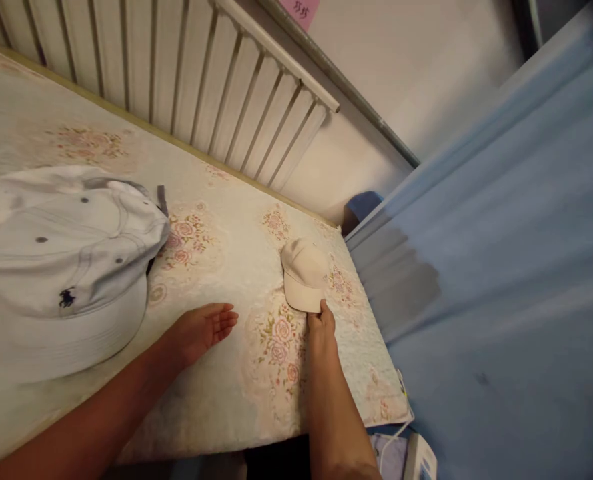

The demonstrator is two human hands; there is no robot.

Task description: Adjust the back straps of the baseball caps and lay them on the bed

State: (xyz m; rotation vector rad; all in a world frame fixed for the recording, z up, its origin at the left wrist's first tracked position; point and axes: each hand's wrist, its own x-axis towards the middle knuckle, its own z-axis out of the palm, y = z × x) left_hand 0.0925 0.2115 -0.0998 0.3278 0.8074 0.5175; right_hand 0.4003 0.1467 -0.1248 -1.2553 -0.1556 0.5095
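Note:
A cream baseball cap [303, 267] lies on the flower-patterned mattress [216, 387], its brim pointing toward me. My right hand [322, 327] pinches the edge of that brim, thumb on top and the other fingers partly hidden below. To the left, my left hand [206, 330] hovers over the mattress with fingers stretched out and nothing in them. Beyond my left forearm sits a white baseball cap [61, 267] with a small dark horse-rider emblem on its front; it looks large and close, and its back strap sticks up.
A white slatted radiator [176, 80] runs along the wall behind the mattress. A blue curtain [501, 287] hangs at the right. Near the far corner is a dark blue object [363, 207]. A white box with a cable [419, 457] is below the mattress edge.

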